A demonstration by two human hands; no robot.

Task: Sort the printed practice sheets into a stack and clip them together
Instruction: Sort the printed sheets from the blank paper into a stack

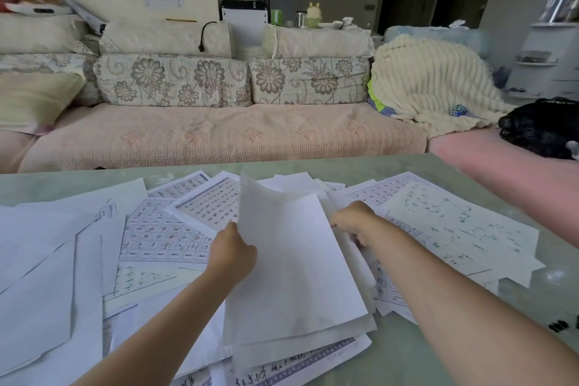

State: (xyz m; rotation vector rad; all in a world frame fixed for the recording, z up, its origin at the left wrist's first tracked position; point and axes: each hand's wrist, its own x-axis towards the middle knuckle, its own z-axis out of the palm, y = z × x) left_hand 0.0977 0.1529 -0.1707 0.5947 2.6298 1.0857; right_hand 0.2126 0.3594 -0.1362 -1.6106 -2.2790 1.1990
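Note:
Several printed practice sheets [163,238] lie scattered and overlapping across the pale green table [423,354]. In the middle, a small stack of sheets [294,266], blank side up, is lifted at its far end. My left hand [233,252] grips the stack's left edge. My right hand [357,222] reaches behind the stack's right edge, fingers curled on the sheets there; the fingertips are hidden by paper. A handwritten sheet [454,222] lies to the right.
A black binder clip [560,324] sits at the table's right edge. Beyond the table stands a sofa [219,135] with floral cushions, a cream blanket [429,88] and a black bag [545,128].

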